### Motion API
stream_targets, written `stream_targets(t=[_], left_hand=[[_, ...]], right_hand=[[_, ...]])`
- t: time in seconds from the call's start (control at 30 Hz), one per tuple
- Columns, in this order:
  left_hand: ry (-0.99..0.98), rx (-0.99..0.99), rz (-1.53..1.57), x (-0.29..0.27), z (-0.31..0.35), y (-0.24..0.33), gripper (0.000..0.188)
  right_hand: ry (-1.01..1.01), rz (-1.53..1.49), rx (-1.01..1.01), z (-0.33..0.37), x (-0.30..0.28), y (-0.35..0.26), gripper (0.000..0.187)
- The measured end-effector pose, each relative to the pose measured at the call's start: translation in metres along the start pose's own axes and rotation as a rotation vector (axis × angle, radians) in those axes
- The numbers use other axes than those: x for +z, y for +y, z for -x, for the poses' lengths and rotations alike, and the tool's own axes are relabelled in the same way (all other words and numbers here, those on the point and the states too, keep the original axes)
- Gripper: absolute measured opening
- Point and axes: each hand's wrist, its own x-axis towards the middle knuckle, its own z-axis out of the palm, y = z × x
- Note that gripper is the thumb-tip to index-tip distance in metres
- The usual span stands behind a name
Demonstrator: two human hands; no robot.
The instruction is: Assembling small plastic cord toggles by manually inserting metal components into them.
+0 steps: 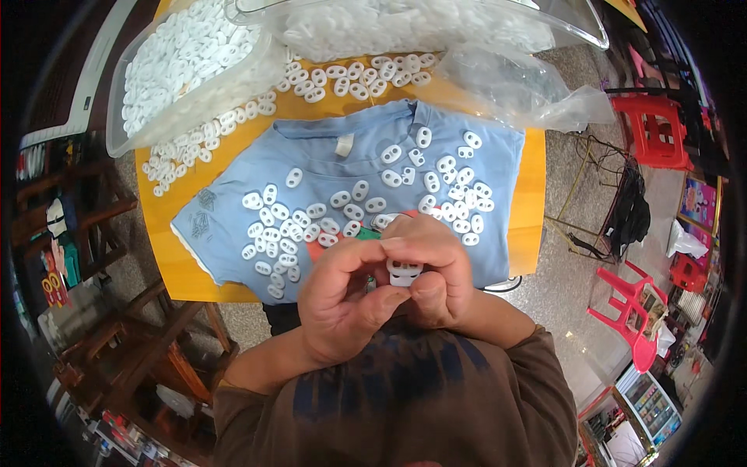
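Close to my body, at the table's near edge, my left hand (336, 289) and my right hand (437, 261) meet with fingers curled. Between their thumbs and fingertips they grip a white two-hole plastic cord lock (405, 274). A small metallic bit (370, 284) shows in the gap by the left fingers; its kind is unclear. Beyond the hands, a light blue T-shirt (311, 159) lies spread on the yellow table (187, 268). Loose white cord locks (268, 233) are scattered on the shirt's left side, with another cluster of cord locks (463, 194) on its right.
A clear plastic bin (117, 117) heaped with white pieces stands at the far left. Another clear container (580, 23) is at the back, beside a crumpled clear bag (513, 89). More cord locks (358, 78) lie along the table's back. Red stools (654, 128) stand on the right.
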Motion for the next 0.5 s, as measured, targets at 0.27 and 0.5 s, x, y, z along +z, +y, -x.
stream_targets(t=[0.27,0.5], left_hand=[[-0.035,0.146,-0.201,-0.004,-0.006,0.002,0.028],[-0.005,0.213,-0.183,-0.001,-0.005,-0.007,0.018]], right_hand=[[-0.010,0.076,-0.174,-0.004,-0.002,0.005,0.031],[0.061,0.053,-0.178,0.002,0.005,0.009,0.023]])
